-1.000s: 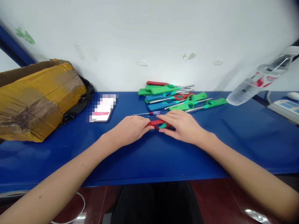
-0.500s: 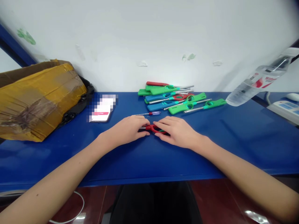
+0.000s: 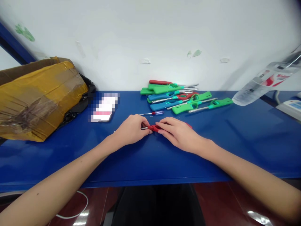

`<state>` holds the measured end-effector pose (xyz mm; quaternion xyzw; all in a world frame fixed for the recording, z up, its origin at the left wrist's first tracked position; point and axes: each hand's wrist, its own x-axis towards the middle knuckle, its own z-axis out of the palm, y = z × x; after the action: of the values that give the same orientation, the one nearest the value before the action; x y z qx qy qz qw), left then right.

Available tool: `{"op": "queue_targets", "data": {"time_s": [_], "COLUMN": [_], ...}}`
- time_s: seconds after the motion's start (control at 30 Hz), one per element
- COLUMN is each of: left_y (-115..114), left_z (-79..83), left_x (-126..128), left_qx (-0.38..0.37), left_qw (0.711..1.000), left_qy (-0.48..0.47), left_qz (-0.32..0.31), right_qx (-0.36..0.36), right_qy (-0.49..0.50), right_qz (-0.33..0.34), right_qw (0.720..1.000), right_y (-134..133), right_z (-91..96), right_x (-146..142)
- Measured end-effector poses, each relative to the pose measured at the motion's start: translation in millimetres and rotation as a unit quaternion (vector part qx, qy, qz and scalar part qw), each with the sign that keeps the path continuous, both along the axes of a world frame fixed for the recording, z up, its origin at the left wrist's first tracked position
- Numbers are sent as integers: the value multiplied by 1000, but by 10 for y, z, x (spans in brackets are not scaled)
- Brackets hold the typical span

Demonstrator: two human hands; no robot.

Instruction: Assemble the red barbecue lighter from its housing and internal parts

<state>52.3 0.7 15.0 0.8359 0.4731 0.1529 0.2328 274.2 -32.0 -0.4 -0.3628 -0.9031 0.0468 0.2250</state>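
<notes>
Left hand point(image 3: 131, 129) and right hand point(image 3: 177, 133) both clamp a red lighter point(image 3: 154, 127) on the blue tabletop point(image 3: 211, 147), mid-handling, steady grip apparently needed.

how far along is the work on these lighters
Hard to tell what is finished. In hand: both the left hand and right hand grip one red lighter on the blue table. A pile of green, blue and red lighters lies behind; a small screwdriver lies untouched.
</notes>
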Motion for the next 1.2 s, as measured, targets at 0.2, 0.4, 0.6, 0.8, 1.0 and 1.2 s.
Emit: {"op": "queue_targets", "data": {"time_s": [0.2,0.4,0.6,0.8,1.0,1.2], "left_y": [-1,-22,-50,-55,-38,-45], "left_z": [1,52,20,-21,-13,3], "left_x": [1,-21,-4,14,7,4], "left_qx": [0,2,20,39,36,19], "left_qw": [1000,999,999,998,999,999], "left_qy": [-19,-6,-22,-37,-23,-22], "left_qz": [-7,-45,-33,-38,-32,-35], "right_qx": [-66,-88,-95,-97,-48,-37], "right_qy": [26,39,80,90,162,193], "right_qz": [-10,-41,-36,-30,-56,-73], "right_qw": [997,994,992,991,984,978], "right_y": [5,31,13,9,61,95], "right_z": [23,23,35,31,89,161], "right_x": [-4,-114,-162,-152,-89,-8]}}
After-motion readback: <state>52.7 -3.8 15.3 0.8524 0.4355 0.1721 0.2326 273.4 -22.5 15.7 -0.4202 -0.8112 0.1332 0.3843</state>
